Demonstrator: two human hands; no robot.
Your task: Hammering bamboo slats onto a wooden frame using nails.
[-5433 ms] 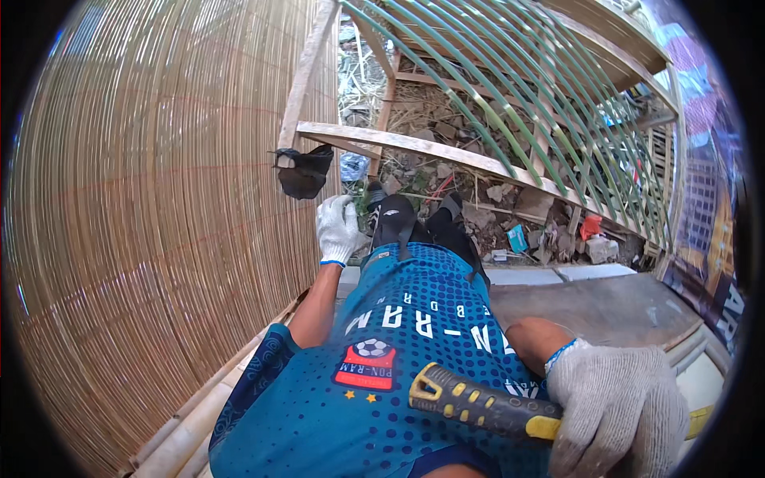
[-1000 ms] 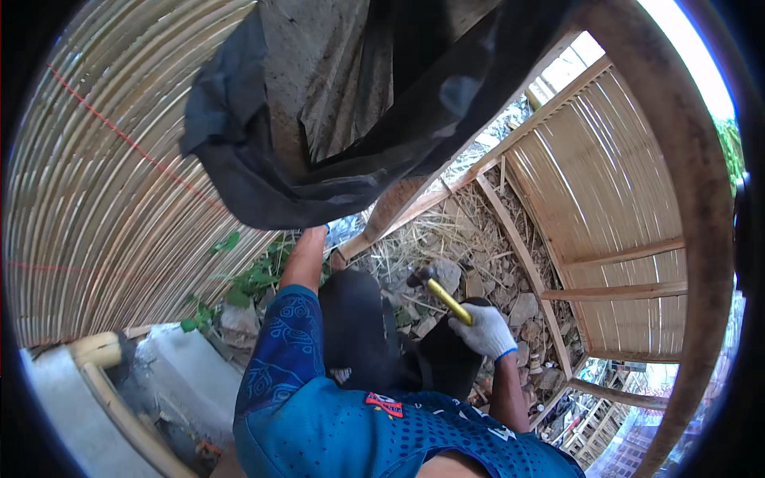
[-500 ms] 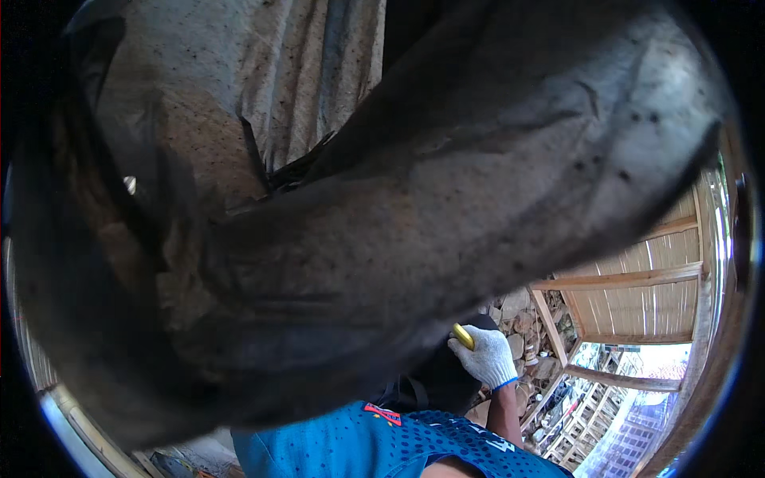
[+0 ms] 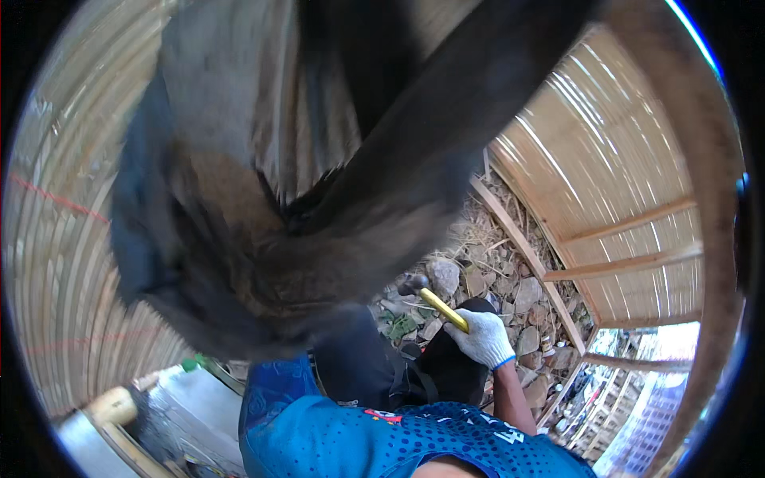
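Yellow-handled hammer (image 4: 442,307) juts forward and left of the right hand (image 4: 483,340), whose gloved fingers wrap its handle; likely rigid, head-heavy, best gripped well back from the head; left hand hidden, its fingers' state impossible to tell.

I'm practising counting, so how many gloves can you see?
1: a white glove on the right hand, gripping the hammer. Another may be hidden behind the dark sheet.

Hammer head (image 4: 412,284) back in view
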